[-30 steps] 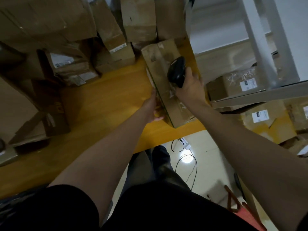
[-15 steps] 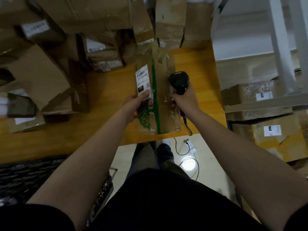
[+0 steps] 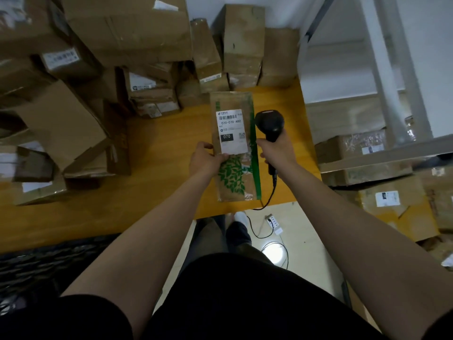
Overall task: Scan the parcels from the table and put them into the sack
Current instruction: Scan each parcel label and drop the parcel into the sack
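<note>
Left grip [image 3: 204,160]: parcel [image 3: 234,170]; right grip [image 3: 277,150]: scanner [image 3: 269,123]

Two hands were out over the one table [image 3: 159,192]: the left hand [image 3: 206,159] and the right hand [image 3: 277,150]. Between them there was a single scanner [image 3: 269,123], trailing one cable [image 3: 269,197], and a single parcel [image 3: 232,182] with one white label [image 3: 231,131] on its face. Behind that, the heap of cardboard boxes [image 3: 127,30] came to about a dozen by my count, though they overlapped too much for a sure tally. Off to the right stood one metal rack [image 3: 382,157], and I counted four shelved boxes [image 3: 392,212] around it. On the floor lay one power strip [image 3: 273,223].
</note>
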